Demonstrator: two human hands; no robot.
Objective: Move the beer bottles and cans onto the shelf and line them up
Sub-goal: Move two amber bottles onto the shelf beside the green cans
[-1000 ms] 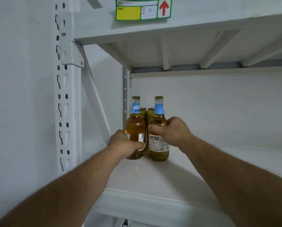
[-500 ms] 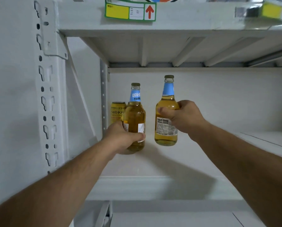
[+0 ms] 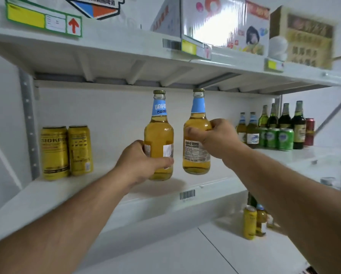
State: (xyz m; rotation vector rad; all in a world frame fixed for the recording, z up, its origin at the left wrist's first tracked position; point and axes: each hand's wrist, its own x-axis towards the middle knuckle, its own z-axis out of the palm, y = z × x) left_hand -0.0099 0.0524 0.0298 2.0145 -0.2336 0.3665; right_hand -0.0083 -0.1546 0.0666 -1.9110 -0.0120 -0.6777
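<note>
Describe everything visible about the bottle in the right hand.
The bottle is clear glass full of amber beer, with a gold cap, a pale blue neck label and a white body label reading "DAHE BEER". It is upright, held above the shelf with its base off the board. The right hand grips its shoulder, fingers curled round it. It hangs just right of the left hand's matching bottle, not touching it.
</note>
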